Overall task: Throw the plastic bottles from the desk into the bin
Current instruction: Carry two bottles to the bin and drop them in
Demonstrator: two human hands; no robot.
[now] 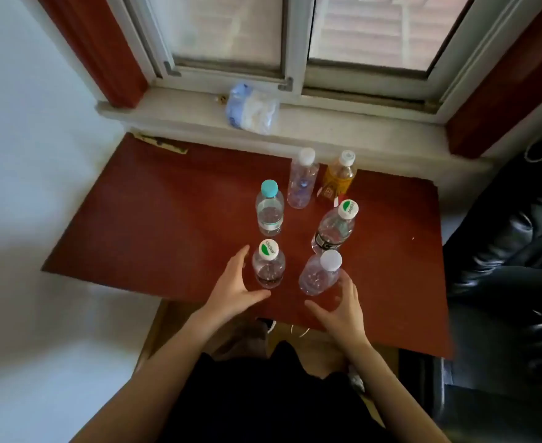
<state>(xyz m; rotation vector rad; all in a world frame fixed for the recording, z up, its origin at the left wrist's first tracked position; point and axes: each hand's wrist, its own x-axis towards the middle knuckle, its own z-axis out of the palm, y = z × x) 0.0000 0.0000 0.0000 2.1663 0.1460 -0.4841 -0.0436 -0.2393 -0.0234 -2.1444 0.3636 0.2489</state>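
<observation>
Several plastic bottles stand upright on a red-brown desk (154, 225). Nearest me are a clear bottle with a green-and-white cap (268, 265) and a clear bottle with a plain white cap (319, 274). Behind them stand a teal-capped bottle (269, 209), another green-and-white capped bottle (335, 228), a tall clear bottle (303, 179) and an amber bottle (339, 177). My left hand (236, 286) is open, curved just left of the nearest green-capped bottle without touching it. My right hand (343, 306) is open just below and right of the white-capped bottle. No bin is in view.
A window sill (343, 123) runs behind the desk with a crumpled plastic bag (252, 107) on it. A black leather chair (512, 266) stands to the right. A white wall is on the left. A cardboard box (167, 321) sits under the desk's front edge.
</observation>
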